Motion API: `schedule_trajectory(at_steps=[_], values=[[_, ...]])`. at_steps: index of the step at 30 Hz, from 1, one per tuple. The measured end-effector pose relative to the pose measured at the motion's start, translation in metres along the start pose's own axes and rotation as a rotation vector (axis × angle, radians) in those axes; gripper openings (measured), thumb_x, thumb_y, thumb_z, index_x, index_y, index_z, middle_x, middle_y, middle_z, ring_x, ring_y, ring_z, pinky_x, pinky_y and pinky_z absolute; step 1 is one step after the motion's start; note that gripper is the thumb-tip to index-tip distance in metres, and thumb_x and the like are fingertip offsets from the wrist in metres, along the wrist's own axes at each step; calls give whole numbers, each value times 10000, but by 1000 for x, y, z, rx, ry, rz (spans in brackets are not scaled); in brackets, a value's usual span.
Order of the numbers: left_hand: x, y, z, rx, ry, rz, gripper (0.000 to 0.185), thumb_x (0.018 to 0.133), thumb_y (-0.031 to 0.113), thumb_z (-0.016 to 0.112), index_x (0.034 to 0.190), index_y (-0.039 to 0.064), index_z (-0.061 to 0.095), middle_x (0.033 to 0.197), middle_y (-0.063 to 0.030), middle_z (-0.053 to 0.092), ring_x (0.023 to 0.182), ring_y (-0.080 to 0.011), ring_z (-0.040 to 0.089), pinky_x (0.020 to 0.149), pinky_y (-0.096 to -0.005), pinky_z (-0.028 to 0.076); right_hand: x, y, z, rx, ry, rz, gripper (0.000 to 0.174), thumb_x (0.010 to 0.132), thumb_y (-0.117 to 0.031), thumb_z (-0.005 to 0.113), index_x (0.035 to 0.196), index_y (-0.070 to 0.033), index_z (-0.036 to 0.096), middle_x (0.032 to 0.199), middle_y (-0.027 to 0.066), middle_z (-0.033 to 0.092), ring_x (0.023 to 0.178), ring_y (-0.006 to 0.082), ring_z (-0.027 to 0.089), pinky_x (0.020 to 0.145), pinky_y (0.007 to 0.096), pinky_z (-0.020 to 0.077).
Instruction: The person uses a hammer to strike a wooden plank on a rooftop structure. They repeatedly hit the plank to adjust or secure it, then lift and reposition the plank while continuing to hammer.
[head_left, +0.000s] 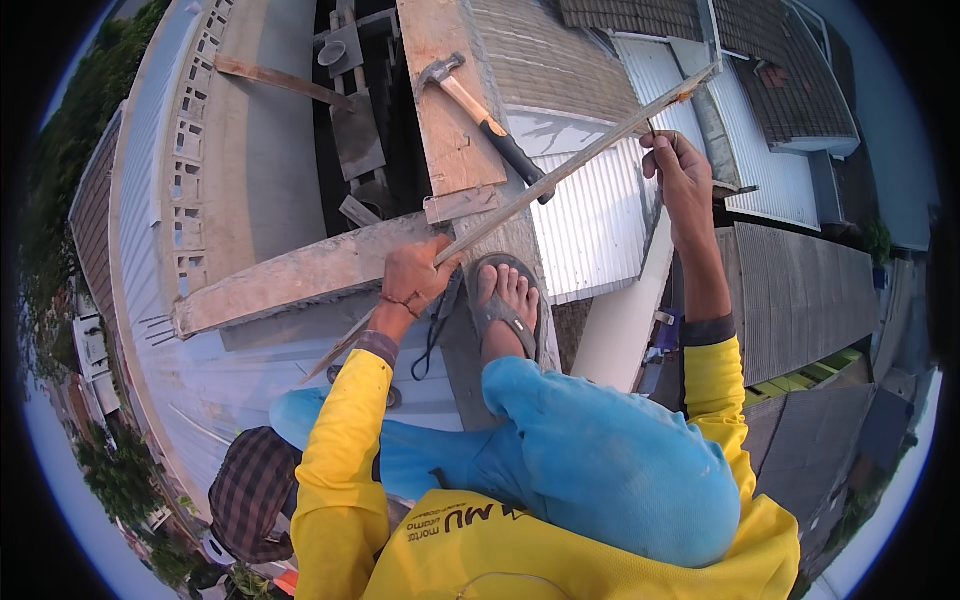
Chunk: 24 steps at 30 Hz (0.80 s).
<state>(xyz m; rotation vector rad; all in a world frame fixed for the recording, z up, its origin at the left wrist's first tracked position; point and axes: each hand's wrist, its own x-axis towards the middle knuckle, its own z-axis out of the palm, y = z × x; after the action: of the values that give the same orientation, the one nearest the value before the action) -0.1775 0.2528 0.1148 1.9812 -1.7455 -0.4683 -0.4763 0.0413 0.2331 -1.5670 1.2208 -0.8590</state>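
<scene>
My left hand (418, 279) is closed around the lower part of a long, thin wooden strip (556, 177) that slants up to the right. Near the strip's upper end, my right hand (681, 174) pinches a thin dark piece (651, 129), perhaps a nail or wire. A splintered orange-brown patch (682, 97) shows at that end. Behind the strip lies a claw hammer (477, 112) with a wood and black handle, its head on a plywood board (444, 154). Nails stick out of this board and of a small wood piece (461, 204) at its end.
My sandalled foot (510, 304) rests on a narrow concrete ledge high above roofs. A concrete beam (292, 276) runs left, with rebar ends (156, 327) protruding. Beyond it, a deep opening holds planks (358, 139). Corrugated roofing (589, 225) lies below right. Plaid cloth (255, 491) shows at lower left.
</scene>
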Motion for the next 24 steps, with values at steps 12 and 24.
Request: schedule_trajectory(at_steps=[12,24], values=[[68,127,24,-300,-139,94,675,741,126,728,1380,60,523,1341,-226,573,1249,-406,573,1035,-480,496,-4,56,-36,172,15,228,181,1047,-265,511,1086,-101,575,769,-67,474,534,2,334,447,191,227],[55,140,65,-151,49,52,591,897,163,591,1470,71,477,1455,-296,477,1357,-501,472,937,-610,515,-25,27,-42,-74,-68,260,267,1025,-363,529,1113,-113,561,776,-75,427,602,12,329,501,204,225]])
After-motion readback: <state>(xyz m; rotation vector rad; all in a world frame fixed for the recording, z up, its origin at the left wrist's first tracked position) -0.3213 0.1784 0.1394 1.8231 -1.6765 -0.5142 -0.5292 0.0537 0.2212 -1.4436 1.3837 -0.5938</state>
